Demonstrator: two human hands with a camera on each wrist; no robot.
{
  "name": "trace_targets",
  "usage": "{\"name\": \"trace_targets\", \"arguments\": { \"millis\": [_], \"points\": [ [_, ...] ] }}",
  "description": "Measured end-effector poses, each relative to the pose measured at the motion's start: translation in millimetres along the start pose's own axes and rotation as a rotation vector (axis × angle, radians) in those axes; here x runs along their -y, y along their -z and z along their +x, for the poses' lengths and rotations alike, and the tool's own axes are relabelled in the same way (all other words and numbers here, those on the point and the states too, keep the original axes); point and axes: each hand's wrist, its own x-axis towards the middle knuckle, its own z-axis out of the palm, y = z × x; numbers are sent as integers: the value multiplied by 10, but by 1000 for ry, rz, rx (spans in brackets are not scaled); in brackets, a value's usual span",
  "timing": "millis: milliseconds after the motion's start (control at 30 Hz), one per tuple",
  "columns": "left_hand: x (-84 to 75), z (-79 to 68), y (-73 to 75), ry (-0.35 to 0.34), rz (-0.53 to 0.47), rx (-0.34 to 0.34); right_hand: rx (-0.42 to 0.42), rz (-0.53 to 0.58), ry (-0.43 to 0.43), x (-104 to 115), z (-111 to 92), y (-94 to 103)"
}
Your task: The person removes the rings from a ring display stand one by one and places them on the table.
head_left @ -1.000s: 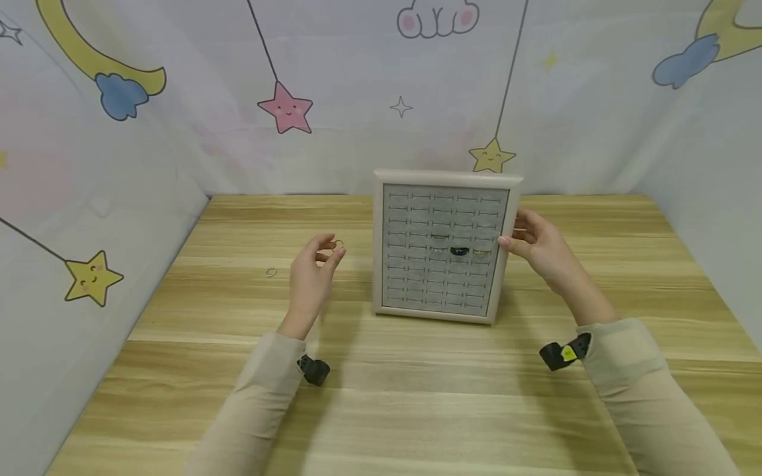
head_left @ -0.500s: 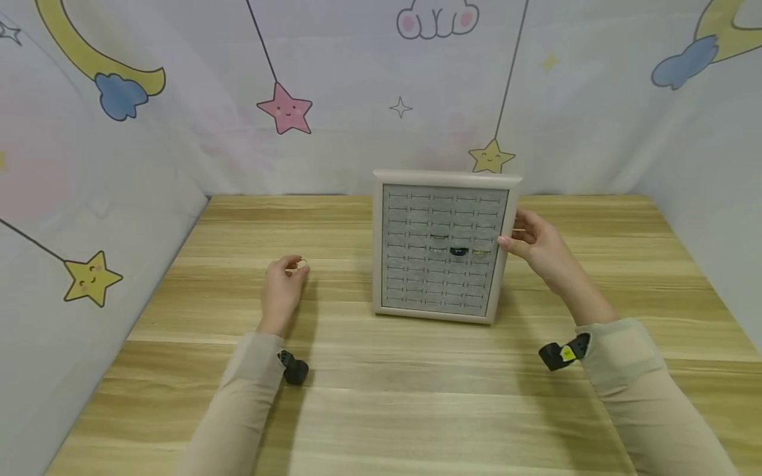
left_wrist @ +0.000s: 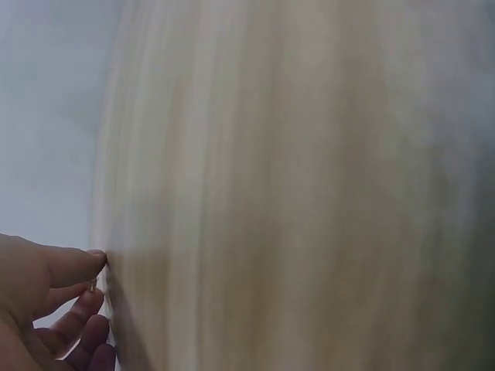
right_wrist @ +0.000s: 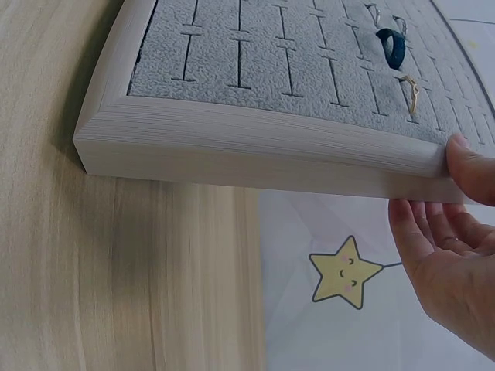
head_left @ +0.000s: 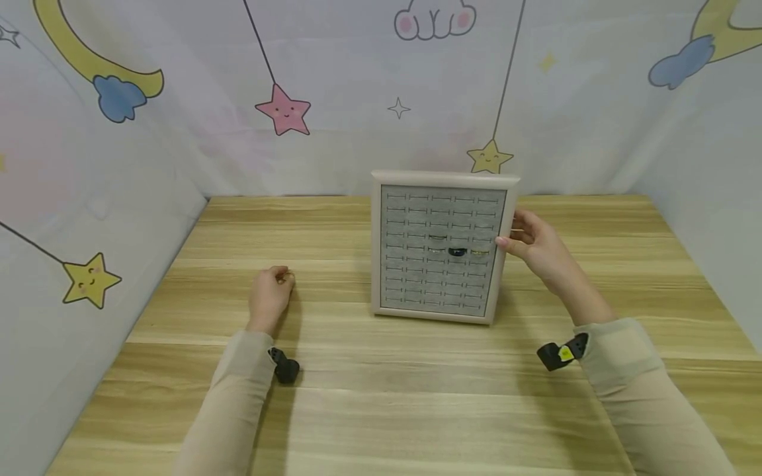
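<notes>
Low over the left part of the table, my left hand (head_left: 269,301) pinches a thin gold ring (left_wrist: 93,284) between thumb and fingers, its fingertips close to the wood. A ring display frame (head_left: 440,314), pale-rimmed with grey slotted padding, stands tilted back right of centre. My right hand (head_left: 538,251) grips its right side, thumb on the front rim and fingers behind. Seated in the slots are a dark blue ring (head_left: 458,252), a gold ring (head_left: 479,252), a silver ring (head_left: 436,250) and a thin ring (head_left: 438,237) above it.
The wooden table (head_left: 381,410) runs back to a white curtain (head_left: 345,152) printed with stars and moons. The curtain also closes off the left and right sides. Wood surface lies between my left hand and the frame.
My left hand has moved left and down toward the tabletop with the ring in its fingers. A loose ring seen there earlier is now hidden by that hand. The right hand and frame stay put.
</notes>
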Motion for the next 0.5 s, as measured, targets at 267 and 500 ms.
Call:
{"name": "trace_targets", "arguments": {
  "millis": [267,500],
  "points": [
    [-11,4,1,13,28,1,-1,-6,3,-3,-5,4],
    [-60,8,-18,0,-3,4,5,3,-2,-13,0,3]
  ]
}}
